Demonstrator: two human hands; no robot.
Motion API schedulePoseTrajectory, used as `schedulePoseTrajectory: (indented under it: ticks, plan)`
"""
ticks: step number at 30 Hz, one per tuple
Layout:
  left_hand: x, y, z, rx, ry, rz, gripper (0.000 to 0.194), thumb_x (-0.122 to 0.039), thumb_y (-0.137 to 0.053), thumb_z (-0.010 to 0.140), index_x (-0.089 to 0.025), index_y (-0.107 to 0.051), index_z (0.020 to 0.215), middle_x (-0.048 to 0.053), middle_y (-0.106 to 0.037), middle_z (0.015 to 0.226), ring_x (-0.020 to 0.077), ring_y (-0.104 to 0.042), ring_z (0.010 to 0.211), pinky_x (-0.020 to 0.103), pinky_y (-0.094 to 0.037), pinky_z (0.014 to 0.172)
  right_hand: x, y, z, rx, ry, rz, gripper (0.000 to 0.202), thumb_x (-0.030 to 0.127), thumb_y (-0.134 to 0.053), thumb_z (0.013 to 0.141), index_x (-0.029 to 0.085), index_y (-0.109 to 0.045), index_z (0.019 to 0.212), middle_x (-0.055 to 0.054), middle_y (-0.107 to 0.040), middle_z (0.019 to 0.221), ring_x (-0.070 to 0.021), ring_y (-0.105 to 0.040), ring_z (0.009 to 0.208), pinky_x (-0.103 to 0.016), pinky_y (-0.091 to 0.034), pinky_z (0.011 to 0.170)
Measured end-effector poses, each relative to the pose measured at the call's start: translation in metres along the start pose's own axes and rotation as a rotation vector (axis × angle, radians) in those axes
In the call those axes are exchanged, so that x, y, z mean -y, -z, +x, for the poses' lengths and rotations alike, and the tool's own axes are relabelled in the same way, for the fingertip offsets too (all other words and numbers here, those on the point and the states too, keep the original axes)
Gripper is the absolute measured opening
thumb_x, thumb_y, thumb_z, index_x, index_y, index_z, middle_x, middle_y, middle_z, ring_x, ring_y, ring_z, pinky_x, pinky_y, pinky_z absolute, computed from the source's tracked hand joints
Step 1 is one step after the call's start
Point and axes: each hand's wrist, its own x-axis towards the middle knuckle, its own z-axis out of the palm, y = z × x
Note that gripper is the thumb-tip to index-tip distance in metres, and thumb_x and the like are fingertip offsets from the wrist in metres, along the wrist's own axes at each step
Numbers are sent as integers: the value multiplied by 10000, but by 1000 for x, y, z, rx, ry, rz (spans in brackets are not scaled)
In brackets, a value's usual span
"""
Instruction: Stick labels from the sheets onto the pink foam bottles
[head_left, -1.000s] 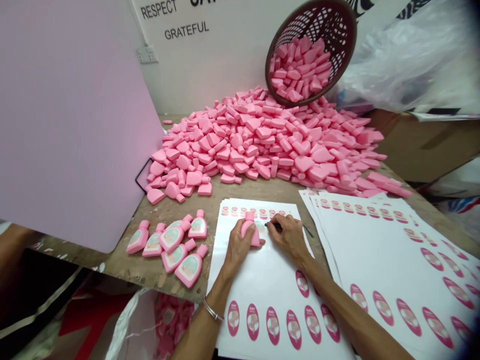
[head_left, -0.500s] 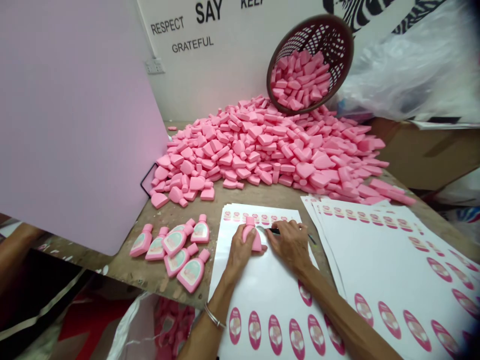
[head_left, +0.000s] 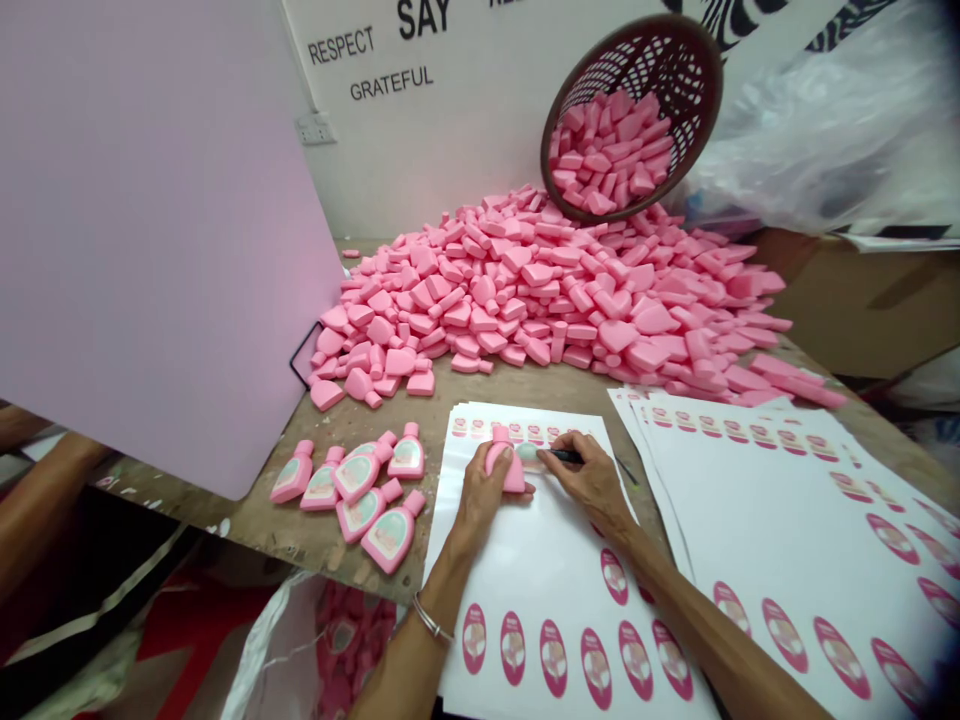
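My left hand (head_left: 478, 500) is closed around a small pink bottle (head_left: 512, 476), held upright over a white sticker sheet (head_left: 525, 560). In my right hand (head_left: 598, 482) is a slim black pen-like tool (head_left: 568, 456), gripped between thumb and fingers. A pale green sticker (head_left: 528, 453) extends from those fingertips toward the bottle's right side; whether it touches the bottle I cannot tell. Left of the sheet lie several pink bottles with stickers (head_left: 388, 538) on their fronts. Pink oval stickers (head_left: 553, 656) line the sheet's lower part.
A big heap of plain pink bottles (head_left: 517, 280) covers the back of the table, spilling from a tipped brown basket (head_left: 559, 120). More sticker sheets (head_left: 757, 510) lie at right. A pale board (head_left: 165, 250) stands left, with another person's arm (head_left: 56, 490) beyond it.
My right hand has drawn slightly away from the bottle, and the pale green sticker now shows more fully between them. The left hand still holds the bottle. The view has shifted slightly.
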Motion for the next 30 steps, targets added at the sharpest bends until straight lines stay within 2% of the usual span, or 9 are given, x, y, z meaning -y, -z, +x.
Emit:
schedulePoseTrajectory:
  ticks: [3,5,7,9,12,15,25,30]
  plan:
    - [-3,1,-1,-12,-2,-49,515,-584,-553,795,-137,-541,1052,70,-603,910,140,-642,610,294,-569,591,17,17,5,-26,-131,182,312,506,-545,824,200,-533,762,-1,-582,680,-130,-525,592,-258,-419,530]
    - [-7,0,-3,-35,34,-124,560,-619,-491,815,-120,-539,1064,90,-622,904,153,-642,619,309,-569,589,33,30,6,0,-178,262,318,504,-582,800,187,-590,798,2,-585,662,-120,-511,563,-251,-414,510]
    - [-14,-2,-9,-54,85,-196,590,-631,-445,832,-100,-550,1064,103,-643,866,172,-648,630,321,-569,591,49,38,3,68,-171,267,325,482,-601,795,183,-658,910,-7,-621,682,-128,-537,584,-260,-441,547]
    - [-23,-6,-17,-40,116,-240,588,-626,-430,843,-95,-579,1047,108,-661,840,187,-659,652,327,-570,606,63,42,-2,127,-159,273,336,459,-603,802,207,-687,1007,-30,-686,791,-158,-604,688,-288,-484,641]
    - [-34,-10,-29,27,114,-270,573,-616,-404,861,-110,-619,1021,101,-681,836,194,-669,681,335,-574,631,76,40,-11,172,-146,298,275,437,-605,806,239,-719,960,-43,-722,939,-204,-647,848,-343,-503,766]
    - [-39,-12,-36,70,106,-292,577,-614,-383,871,-111,-631,1003,100,-689,832,194,-672,687,347,-578,640,80,37,-17,187,-139,298,231,421,-614,804,250,-729,908,-35,-730,915,-207,-652,829,-360,-508,767]
    - [-47,-11,-43,94,118,-295,537,-585,-363,893,-140,-615,1056,89,-685,883,179,-669,693,347,-587,640,86,42,-19,162,-74,266,195,401,-623,804,262,-726,893,-30,-727,881,-198,-635,791,-360,-515,727]
    - [-50,-10,-44,56,119,-282,568,-614,-382,872,-154,-573,1144,91,-681,907,187,-668,712,348,-589,630,89,41,-18,153,-49,255,201,403,-618,806,255,-725,890,-40,-723,863,-204,-629,788,-364,-512,715]
